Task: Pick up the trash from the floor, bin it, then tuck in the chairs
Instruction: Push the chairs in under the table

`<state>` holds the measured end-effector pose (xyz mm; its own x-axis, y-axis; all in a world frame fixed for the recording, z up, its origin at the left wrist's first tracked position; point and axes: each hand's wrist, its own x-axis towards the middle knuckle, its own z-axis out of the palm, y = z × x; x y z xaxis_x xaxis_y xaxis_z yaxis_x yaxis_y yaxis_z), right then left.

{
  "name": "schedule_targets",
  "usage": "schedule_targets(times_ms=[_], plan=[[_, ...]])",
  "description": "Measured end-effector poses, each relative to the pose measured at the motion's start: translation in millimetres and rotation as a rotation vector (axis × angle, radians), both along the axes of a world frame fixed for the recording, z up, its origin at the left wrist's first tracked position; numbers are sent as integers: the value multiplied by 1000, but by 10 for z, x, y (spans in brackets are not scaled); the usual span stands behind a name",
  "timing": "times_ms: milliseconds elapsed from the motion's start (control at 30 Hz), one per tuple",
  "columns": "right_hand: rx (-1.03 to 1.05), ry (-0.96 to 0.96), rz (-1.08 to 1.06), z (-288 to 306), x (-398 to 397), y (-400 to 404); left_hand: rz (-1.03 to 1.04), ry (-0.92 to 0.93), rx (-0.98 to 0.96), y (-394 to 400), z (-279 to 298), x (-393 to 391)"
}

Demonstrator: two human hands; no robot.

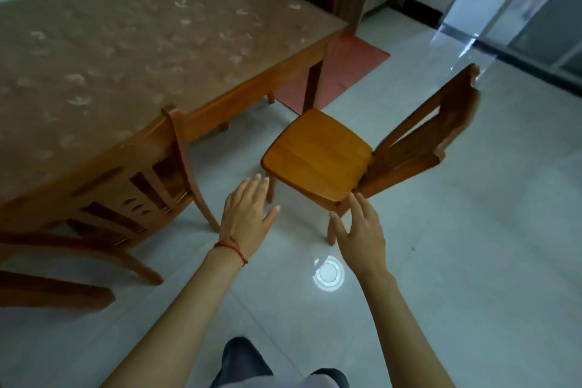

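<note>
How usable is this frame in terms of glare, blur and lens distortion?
Head view: a round lamp reflection glares off the glossy floor between the forearms; a bright streak lies near the glass door. The pulled-out chair has a smeared backrest top, and the table pattern is soft. Wide-angle bending curves the table's edges. Both open hands, left hand and right hand, read clearly.

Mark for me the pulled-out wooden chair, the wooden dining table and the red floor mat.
Pulled-out orange-brown wooden chair (318,154): head view, middle of its seat.
Wooden dining table with patterned clear cover (141,50): head view, bare part of its top.
Red rectangular floor mat (349,63): head view, its visible middle beyond the table leg.
</note>
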<state>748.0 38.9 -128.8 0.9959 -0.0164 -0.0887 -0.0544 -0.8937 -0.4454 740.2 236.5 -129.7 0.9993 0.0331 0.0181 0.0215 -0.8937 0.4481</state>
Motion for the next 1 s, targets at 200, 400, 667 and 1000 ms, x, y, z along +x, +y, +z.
schedule_targets(times_ms=[200,400,667,1000], plan=[[3,-23,-163,46,-500,-1129,-176,11,49,-1117,60,-114],[30,-49,-350,59,-1129,-2302,-371,-39,55,-2310,49,-307],[-23,-41,-551,20,-1668,-3480,-606,-32,76,-3569,-2,-364],[-41,-7,-576,-167,-1081,-4349,-719,-6,139,-4583,-143,434]])
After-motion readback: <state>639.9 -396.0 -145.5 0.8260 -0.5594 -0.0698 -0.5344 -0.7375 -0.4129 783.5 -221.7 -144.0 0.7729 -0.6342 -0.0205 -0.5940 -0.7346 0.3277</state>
